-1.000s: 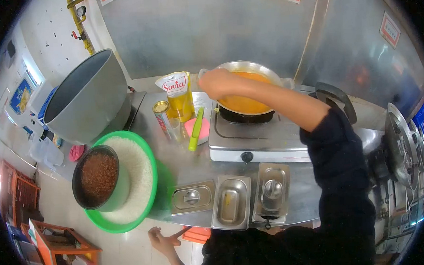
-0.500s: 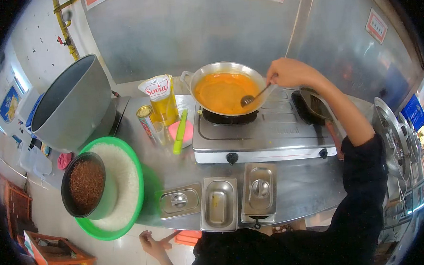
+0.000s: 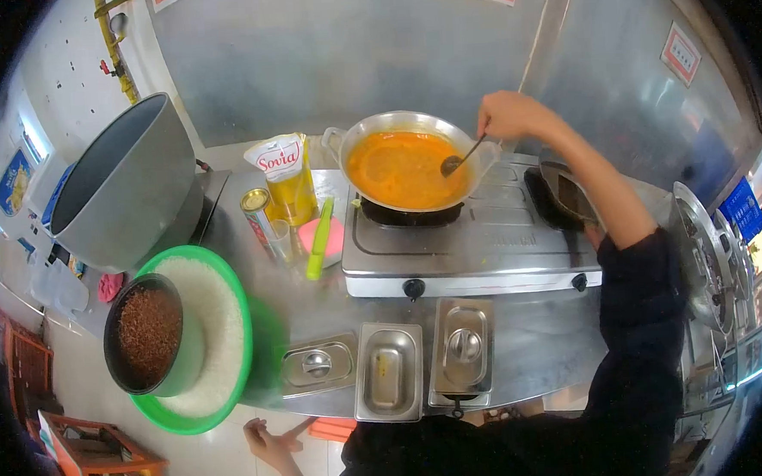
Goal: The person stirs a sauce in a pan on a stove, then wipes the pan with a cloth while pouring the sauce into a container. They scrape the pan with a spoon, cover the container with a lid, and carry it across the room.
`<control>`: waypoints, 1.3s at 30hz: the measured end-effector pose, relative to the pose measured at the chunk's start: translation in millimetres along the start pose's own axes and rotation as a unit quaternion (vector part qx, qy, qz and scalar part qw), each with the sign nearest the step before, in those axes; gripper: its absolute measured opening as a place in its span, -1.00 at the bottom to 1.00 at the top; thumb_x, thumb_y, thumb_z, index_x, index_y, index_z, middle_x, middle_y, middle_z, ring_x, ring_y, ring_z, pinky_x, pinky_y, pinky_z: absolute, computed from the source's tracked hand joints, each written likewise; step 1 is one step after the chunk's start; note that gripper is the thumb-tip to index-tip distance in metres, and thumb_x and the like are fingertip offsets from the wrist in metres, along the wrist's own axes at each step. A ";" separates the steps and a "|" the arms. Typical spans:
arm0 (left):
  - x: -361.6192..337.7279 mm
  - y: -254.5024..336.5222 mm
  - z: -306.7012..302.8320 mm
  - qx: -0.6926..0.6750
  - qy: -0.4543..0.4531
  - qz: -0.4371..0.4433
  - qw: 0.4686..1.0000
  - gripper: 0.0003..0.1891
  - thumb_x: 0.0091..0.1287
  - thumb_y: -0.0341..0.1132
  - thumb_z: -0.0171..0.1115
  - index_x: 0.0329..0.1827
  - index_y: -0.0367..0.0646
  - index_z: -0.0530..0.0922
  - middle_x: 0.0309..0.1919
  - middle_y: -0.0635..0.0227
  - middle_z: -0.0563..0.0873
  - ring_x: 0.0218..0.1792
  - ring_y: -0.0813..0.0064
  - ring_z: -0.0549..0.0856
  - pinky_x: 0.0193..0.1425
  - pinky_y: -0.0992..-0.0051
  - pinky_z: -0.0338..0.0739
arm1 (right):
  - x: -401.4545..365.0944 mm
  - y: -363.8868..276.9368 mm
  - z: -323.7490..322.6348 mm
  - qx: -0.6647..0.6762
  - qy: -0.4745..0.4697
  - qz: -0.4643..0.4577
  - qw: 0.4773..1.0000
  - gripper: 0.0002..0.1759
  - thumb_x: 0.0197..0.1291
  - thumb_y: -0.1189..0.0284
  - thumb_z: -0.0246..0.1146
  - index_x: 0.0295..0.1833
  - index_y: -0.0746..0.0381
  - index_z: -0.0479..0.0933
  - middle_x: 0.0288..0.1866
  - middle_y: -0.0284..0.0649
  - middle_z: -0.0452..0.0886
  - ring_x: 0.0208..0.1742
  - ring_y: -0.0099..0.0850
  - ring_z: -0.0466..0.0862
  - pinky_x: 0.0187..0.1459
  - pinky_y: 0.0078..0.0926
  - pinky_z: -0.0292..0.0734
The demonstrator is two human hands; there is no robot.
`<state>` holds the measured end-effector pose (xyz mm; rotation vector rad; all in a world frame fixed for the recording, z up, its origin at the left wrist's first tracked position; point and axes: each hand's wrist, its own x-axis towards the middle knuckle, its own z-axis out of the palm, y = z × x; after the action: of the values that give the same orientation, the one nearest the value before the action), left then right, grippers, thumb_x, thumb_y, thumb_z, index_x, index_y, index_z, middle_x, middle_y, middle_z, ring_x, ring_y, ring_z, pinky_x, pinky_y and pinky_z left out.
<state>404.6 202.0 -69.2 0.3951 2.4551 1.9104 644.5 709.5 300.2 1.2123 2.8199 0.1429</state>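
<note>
My right hand (image 3: 508, 116) is closed on the handle of a dark ladle (image 3: 452, 164) at the right rim of a two-handled wok (image 3: 367, 127). The ladle's bowl touches the orange liquid (image 3: 399, 172) in the wok. Under the wok is the left burner of a silver gas stove (image 3: 476, 250). My left hand (image 3: 269, 439) hangs below the counter's front edge with its fingers apart, holding nothing.
Left of the stove stand an oil pouch (image 3: 285, 178), a can (image 3: 259, 214) and a green-handled tool (image 3: 320, 239). A green basin (image 3: 246, 331) of white grains bears a pot of brown bits (image 3: 149, 332). Steel containers (image 3: 388, 371) line the front; a pan (image 3: 566, 192) sits right.
My right hand has risen slightly, and the ladle's bowl has moved up and to the right in the wok. The whole view has shifted a little.
</note>
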 end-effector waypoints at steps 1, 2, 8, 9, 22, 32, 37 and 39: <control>-0.2 2.9 1.2 0.005 0.001 0.004 1.000 -0.89 0.13 -0.50 -0.10 -0.34 -0.30 0.41 -0.43 0.30 0.49 -0.34 0.43 0.48 -0.15 0.49 0.37 | -0.4 0.5 -7.4 0.002 -0.047 -0.014 0.999 -0.71 -0.20 0.53 0.10 -0.32 0.16 0.66 -0.39 -0.12 0.65 -0.29 -0.22 0.63 -0.26 -0.36 0.49; -0.3 5.1 2.8 0.004 0.000 0.001 1.000 -0.89 0.13 -0.50 -0.10 -0.34 -0.30 0.41 -0.43 0.30 0.49 -0.34 0.43 0.48 -0.15 0.49 0.37 | 1.4 5.0 -7.3 0.001 -0.050 -0.014 0.999 -0.71 -0.20 0.53 0.10 -0.32 0.16 0.66 -0.39 -0.12 0.65 -0.29 -0.22 0.63 -0.26 -0.36 0.49; -0.8 0.0 3.5 0.002 0.003 0.006 1.000 -0.88 0.15 -0.49 -0.09 -0.31 -0.29 0.42 -0.43 0.30 0.47 -0.33 0.46 0.47 -0.13 0.51 0.36 | 13.9 57.8 28.8 -0.018 -0.111 -0.013 0.994 -0.80 -0.15 0.44 0.21 -0.35 0.07 0.67 -0.36 -0.14 0.65 -0.36 -0.19 0.63 -0.35 -0.30 0.48; -1.3 1.1 1.7 -0.004 0.005 -0.005 1.000 -0.88 0.15 -0.49 -0.09 -0.31 -0.29 0.42 -0.42 0.30 0.47 -0.32 0.46 0.46 -0.13 0.52 0.35 | 17.9 67.8 36.1 -0.021 -0.099 0.010 0.995 -0.81 -0.14 0.43 0.22 -0.33 0.07 0.67 -0.34 -0.15 0.65 -0.34 -0.20 0.64 -0.34 -0.30 0.50; -5.9 -0.2 -6.0 0.012 0.016 -0.030 0.999 -0.87 0.14 -0.49 -0.08 -0.29 -0.30 0.42 -0.40 0.30 0.48 -0.31 0.46 0.47 -0.13 0.51 0.35 | 101.6 82.6 59.7 -0.106 0.102 0.128 0.981 -0.84 -0.13 0.34 0.26 -0.41 0.16 0.63 -0.37 -0.15 0.65 -0.28 -0.19 0.66 -0.32 -0.25 0.53; -8.8 3.3 -1.8 -0.004 0.029 -0.052 0.998 -0.86 0.12 -0.51 -0.10 -0.29 -0.30 0.41 -0.39 0.28 0.48 -0.28 0.43 0.48 -0.11 0.48 0.35 | 173.9 13.5 47.9 -0.159 0.161 0.007 0.974 -0.92 -0.14 0.40 0.25 -0.48 0.00 0.65 -0.42 -0.19 0.64 -0.32 -0.21 0.64 -0.31 -0.29 0.53; -4.3 3.8 -1.2 0.000 0.010 -0.056 0.998 -0.86 0.13 -0.50 -0.10 -0.29 -0.30 0.42 -0.39 0.28 0.49 -0.27 0.42 0.49 -0.09 0.49 0.35 | 147.8 -10.6 24.1 -0.165 0.129 -0.025 0.978 -0.89 -0.14 0.42 0.20 -0.46 0.10 0.64 -0.42 -0.10 0.63 -0.33 -0.14 0.64 -0.35 -0.25 0.53; -3.5 3.4 -1.7 -0.001 0.011 -0.058 0.998 -0.86 0.13 -0.51 -0.10 -0.29 -0.30 0.42 -0.39 0.28 0.49 -0.28 0.42 0.49 -0.08 0.49 0.35 | 116.9 -10.7 17.2 -0.172 0.101 0.017 0.980 -0.87 -0.13 0.41 0.19 -0.45 0.15 0.63 -0.41 -0.08 0.63 -0.33 -0.13 0.63 -0.35 -0.23 0.52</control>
<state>408.3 200.4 -66.0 0.2269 2.4314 1.8817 558.2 788.1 278.8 1.2232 2.7742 0.7614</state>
